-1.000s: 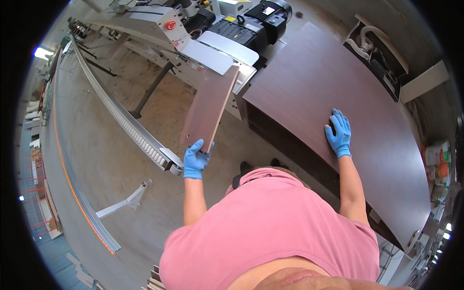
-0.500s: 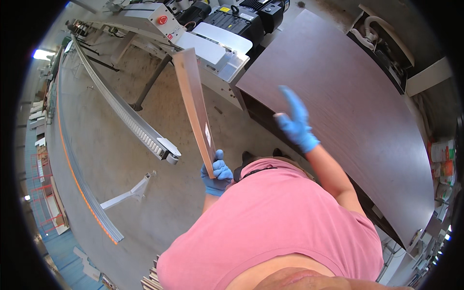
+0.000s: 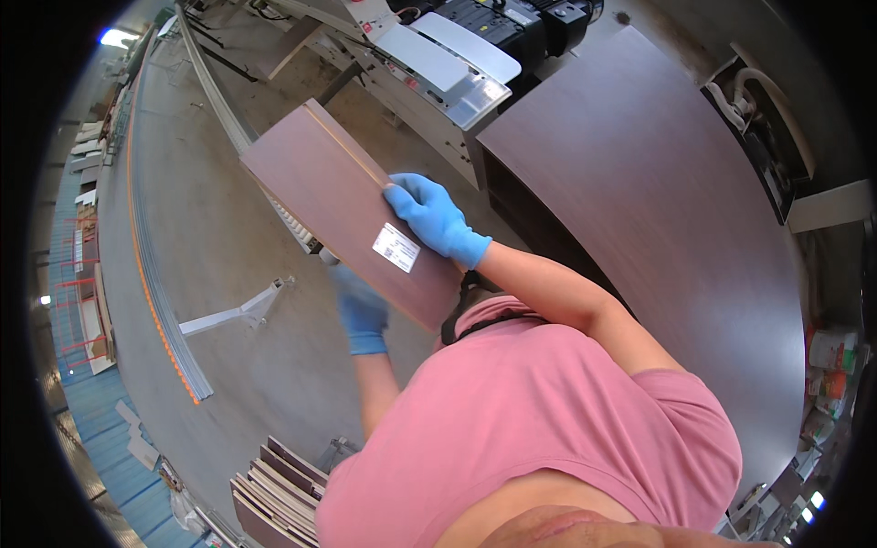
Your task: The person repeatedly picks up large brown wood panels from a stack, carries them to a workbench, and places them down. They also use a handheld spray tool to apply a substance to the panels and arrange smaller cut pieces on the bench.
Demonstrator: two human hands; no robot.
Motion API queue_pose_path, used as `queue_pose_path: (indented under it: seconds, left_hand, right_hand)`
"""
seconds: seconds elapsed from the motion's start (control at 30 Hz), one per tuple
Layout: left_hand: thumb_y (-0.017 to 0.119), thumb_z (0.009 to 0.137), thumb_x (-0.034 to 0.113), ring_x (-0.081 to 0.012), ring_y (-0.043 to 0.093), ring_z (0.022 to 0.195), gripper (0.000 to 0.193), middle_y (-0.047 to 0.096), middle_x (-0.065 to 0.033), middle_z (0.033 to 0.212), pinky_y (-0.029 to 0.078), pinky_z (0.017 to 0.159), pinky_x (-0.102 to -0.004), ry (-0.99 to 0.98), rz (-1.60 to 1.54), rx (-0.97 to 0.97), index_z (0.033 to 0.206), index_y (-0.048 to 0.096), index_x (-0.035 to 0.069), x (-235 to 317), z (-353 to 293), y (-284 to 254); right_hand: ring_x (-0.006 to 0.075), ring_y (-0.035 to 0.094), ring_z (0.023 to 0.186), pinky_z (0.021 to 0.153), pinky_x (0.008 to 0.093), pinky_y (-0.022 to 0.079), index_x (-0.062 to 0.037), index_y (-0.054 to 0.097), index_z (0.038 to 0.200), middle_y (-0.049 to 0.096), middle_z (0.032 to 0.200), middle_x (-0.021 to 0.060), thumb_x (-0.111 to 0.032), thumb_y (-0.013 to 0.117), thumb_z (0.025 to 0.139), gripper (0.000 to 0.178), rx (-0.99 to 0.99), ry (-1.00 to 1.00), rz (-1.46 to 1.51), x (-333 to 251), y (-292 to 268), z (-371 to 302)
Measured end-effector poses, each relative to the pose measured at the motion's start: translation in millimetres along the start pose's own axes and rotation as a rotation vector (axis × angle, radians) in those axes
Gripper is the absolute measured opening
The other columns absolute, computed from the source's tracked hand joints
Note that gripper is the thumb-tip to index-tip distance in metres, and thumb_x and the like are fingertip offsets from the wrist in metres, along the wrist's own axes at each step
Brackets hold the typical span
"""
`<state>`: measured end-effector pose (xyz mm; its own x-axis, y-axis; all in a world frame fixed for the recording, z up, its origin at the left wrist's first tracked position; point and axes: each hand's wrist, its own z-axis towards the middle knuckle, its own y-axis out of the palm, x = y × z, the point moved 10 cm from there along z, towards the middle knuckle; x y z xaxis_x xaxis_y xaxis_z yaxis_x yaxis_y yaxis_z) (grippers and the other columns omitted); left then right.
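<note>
A brown wood-grain panel (image 3: 315, 178) with a white label (image 3: 396, 247) is held tilted in front of my body, its broad face turned up. My right hand (image 3: 431, 219), in a blue glove, is closed on the panel's right edge, thumb over the face. At the opposite edge is my left hand (image 3: 363, 309), also blue-gloved. It is smeared by motion and partly behind the panel, so its fingers do not show clearly.
To the right stands a large dark brown table surface (image 3: 658, 210). A machine with a metal plate (image 3: 438, 59) stands ahead. At left are a roller rail (image 3: 215, 87) and a grey support leg (image 3: 242, 310). Several stacked panels (image 3: 274, 493) sit at lower left.
The panel has turned from edge-on to show its labelled face. My right hand has come from over the table and taken hold of it. My left hand has shifted to its left edge.
</note>
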<state>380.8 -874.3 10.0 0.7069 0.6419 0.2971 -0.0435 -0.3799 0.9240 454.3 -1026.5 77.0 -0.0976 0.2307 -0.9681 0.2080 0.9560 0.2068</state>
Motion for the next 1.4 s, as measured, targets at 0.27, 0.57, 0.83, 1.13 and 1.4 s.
queue_pose_path:
  seconds: [0.27, 0.57, 0.83, 1.13, 1.4]
  left_hand:
    - [0.053, 0.108, 0.038, -0.0303, 0.047, 0.142, 0.064, 0.046, -0.0197, 0.157, 0.039, 0.119, -0.0417, 0.585, 0.436, 0.082, 0.157, 0.038, 0.000, 41, 67, 60]
    - [0.059, 0.106, 0.030, -0.0365, 0.044, 0.146, 0.066, 0.043, -0.0240, 0.160, 0.034, 0.123, -0.0436, 0.580, 1.334, -0.012, 0.156, 0.038, -0.006, -119, 163, 161]
    - [0.069, 0.098, 0.016, -0.0248, 0.050, 0.140, 0.066, 0.050, -0.0168, 0.155, 0.046, 0.112, -0.0372, 0.023, 1.180, -0.307, 0.155, 0.043, -0.004, -262, 164, 197]
    - [0.064, 0.103, 0.017, -0.0278, 0.057, 0.134, 0.050, 0.053, -0.0157, 0.151, 0.046, 0.112, -0.0406, 0.171, 1.109, 0.300, 0.148, 0.051, -0.001, -109, 173, 30]
    - [0.068, 0.091, 0.067, -0.0341, 0.011, 0.162, 0.105, 0.011, -0.0068, 0.177, 0.023, 0.127, -0.0541, 0.093, 0.387, 0.643, 0.168, 0.018, 0.018, 53, 151, -139]
  right_hand:
    - [0.0442, 0.065, 0.106, 0.093, 0.0482, 0.051, -0.0064, 0.067, 0.124, 0.066, 0.122, 0.0245, -0.041, 0.056, 0.099, 0.044, 0.249, -0.623, -0.807, -66, -21, -32]
    - [0.0178, 0.066, 0.100, 0.087, 0.0380, 0.054, 0.0017, 0.063, 0.122, 0.071, 0.112, 0.0103, -0.044, 0.071, 0.095, 0.053, 0.181, 0.051, -0.185, -75, -199, -133]
    - [0.0132, 0.069, 0.092, 0.083, 0.0303, 0.056, -0.0004, 0.071, 0.116, 0.073, 0.106, 0.0049, -0.017, 0.068, 0.097, 0.026, 0.892, -0.012, 0.202, -17, -428, -353]
    - [0.0185, 0.071, 0.098, 0.092, 0.0335, 0.057, -0.0013, 0.069, 0.121, 0.074, 0.112, 0.0069, -0.022, 0.069, 0.099, 0.030, 1.182, 0.095, 0.320, 72, -543, -582]
    - [0.0320, 0.070, 0.110, 0.098, 0.0430, 0.052, 0.0022, 0.066, 0.130, 0.072, 0.122, 0.0186, -0.039, 0.071, 0.097, 0.053, 1.373, 0.853, -0.879, 56, -590, -619]
